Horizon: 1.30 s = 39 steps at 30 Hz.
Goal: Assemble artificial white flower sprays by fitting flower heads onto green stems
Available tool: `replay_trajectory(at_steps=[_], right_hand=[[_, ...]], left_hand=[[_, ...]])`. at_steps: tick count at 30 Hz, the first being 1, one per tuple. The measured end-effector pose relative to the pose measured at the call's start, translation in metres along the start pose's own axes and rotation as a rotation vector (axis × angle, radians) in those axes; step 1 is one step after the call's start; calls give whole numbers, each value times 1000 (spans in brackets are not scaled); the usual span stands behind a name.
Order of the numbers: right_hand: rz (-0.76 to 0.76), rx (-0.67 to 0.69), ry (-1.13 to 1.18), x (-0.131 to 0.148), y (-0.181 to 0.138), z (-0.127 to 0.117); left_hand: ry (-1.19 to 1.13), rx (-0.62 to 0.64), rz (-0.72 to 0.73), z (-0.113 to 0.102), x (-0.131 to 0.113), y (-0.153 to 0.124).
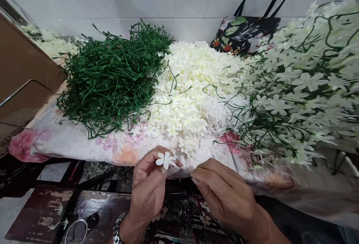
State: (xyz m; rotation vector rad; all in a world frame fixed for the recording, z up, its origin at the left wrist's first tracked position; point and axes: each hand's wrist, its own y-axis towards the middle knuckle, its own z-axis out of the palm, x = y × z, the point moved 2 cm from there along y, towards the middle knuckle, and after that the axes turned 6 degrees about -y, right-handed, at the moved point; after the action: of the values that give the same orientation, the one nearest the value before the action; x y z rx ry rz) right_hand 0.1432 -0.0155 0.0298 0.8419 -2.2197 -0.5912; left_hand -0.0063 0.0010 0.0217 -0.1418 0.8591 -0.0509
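Observation:
My left hand (148, 188) pinches a small white artificial flower (165, 159) between thumb and fingers, just below the front edge of a heap of loose white flowers (193, 87). My right hand (224, 193) is beside it, fingers curled and pressed together, thumb and fingertips pointing toward the flower; what it holds, if anything, I cannot make out. A tangle of bare green plastic stems (112, 76) lies to the left of the white heap. Finished sprays of white flowers on green stems (305, 83) pile up on the right.
All the piles rest on a floral cloth (75, 143). A brown board (22, 64) leans at the left. A black floral bag (244, 33) stands against the white tiled wall. A dark low surface with a metal ring (75, 229) is at the bottom left.

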Motion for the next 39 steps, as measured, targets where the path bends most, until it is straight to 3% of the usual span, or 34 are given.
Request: replay_trajectory(at_steps=[4, 8, 11, 14, 17, 20, 26, 29, 33, 39], right_hand=[[-172, 163, -106, 6, 14, -5], [-254, 188, -128, 9, 24, -4], [-97, 109, -135, -8, 25, -6], [50, 51, -382, -29, 24, -7], [94, 182, -546, -41, 23, 0], [106, 227, -518, -42, 21, 6], [165, 201, -363, -42, 16, 8], [166, 158, -336, -43, 15, 7], [171, 121, -327, -43, 15, 4], [181, 70, -271, -40, 19, -1]], left_hand=[[369, 177, -152, -9, 2, -4], [551, 165, -315, -12, 9, -5], [555, 89, -184, -14, 10, -2], [681, 55, 5, -13, 6, 4], [917, 180, 191, -2, 1, 11], [1177, 344, 414, 12, 0, 19], [1584, 378, 644, 18, 16, 26], [1512, 370, 633, 14, 19, 26], [1214, 325, 584, 9, 15, 27], [740, 99, 380, 1, 5, 34]])
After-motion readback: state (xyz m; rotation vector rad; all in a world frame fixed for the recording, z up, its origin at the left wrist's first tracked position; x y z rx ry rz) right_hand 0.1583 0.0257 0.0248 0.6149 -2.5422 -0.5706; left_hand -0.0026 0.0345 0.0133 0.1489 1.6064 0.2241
